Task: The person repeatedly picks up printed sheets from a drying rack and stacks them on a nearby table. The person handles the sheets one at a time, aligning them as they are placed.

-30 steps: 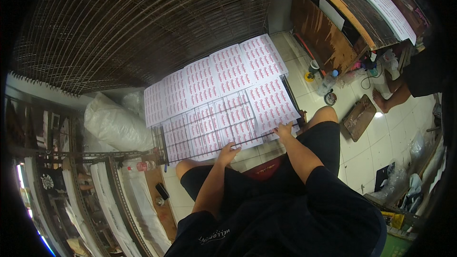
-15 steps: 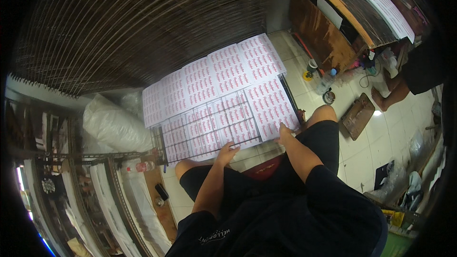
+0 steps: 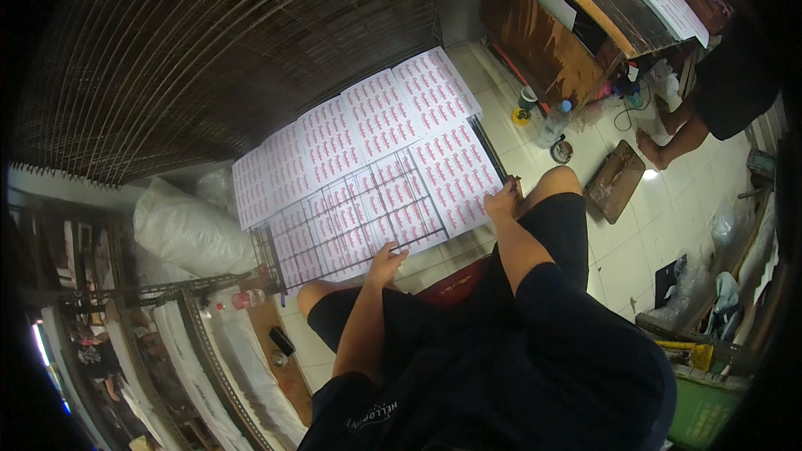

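Observation:
Before my knees a wire rack [image 3: 338, 268] bears white sheets printed in rows of red lettering. One printed sheet [image 3: 455, 171] lies on its right side. Several overlapping sheets [image 3: 368, 121] cover its far half. Through the bars, another layer of printed sheets [image 3: 342, 217] shows at the near left. My left hand [image 3: 388, 264] is at the rack's front edge, with thumb and fingers apart and no sheet in it. My right hand [image 3: 503, 200] is closed at the rack's near right corner, beside the sheet; its fingertips are partly hidden.
Raised wire shelves [image 3: 251, 50] lean over the far side. A plastic-wrapped bundle [image 3: 188, 230] sits at the left. To the right are a plastic bottle [image 3: 555, 124], a worn tray [image 3: 616, 181] and a wooden bench [image 3: 535, 50]. Another person's bare feet [image 3: 660, 150] are beyond the tray.
My right hand has gone from the near edge of the right sheet to the rack's corner, and its fingers have closed. My left hand has drawn in at the front bar. The view has shifted slightly.

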Demonstrator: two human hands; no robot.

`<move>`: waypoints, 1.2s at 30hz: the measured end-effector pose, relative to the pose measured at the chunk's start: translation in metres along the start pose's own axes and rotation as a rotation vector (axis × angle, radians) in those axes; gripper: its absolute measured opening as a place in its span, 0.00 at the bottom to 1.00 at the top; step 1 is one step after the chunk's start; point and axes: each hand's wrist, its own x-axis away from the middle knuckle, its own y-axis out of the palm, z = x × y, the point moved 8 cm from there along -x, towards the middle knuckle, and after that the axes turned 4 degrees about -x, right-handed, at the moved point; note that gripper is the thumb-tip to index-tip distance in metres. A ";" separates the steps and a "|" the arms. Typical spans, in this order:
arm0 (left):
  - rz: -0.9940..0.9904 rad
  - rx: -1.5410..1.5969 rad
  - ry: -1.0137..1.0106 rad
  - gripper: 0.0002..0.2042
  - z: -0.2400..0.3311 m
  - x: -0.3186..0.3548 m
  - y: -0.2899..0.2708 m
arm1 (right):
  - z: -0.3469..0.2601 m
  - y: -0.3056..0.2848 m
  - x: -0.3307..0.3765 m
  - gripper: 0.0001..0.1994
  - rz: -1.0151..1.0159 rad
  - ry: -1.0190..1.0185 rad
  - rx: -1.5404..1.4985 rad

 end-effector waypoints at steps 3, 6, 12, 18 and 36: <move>0.033 -0.014 0.015 0.31 -0.011 0.000 -0.003 | 0.024 0.009 -0.027 0.40 0.065 -0.122 -0.051; 0.035 -0.124 0.070 0.31 -0.003 -0.001 -0.002 | 0.063 0.022 -0.051 0.42 0.116 -0.191 -0.337; 0.031 -0.074 0.006 0.30 -0.019 -0.005 -0.001 | 0.086 0.053 -0.055 0.52 -0.113 0.253 0.034; 0.008 -0.084 0.042 0.31 -0.041 -0.022 0.004 | 0.086 0.060 -0.049 0.49 -0.306 0.270 0.058; -0.004 -0.166 -0.013 0.31 -0.008 -0.009 0.000 | -0.014 -0.013 -0.021 0.39 0.200 -0.152 -0.064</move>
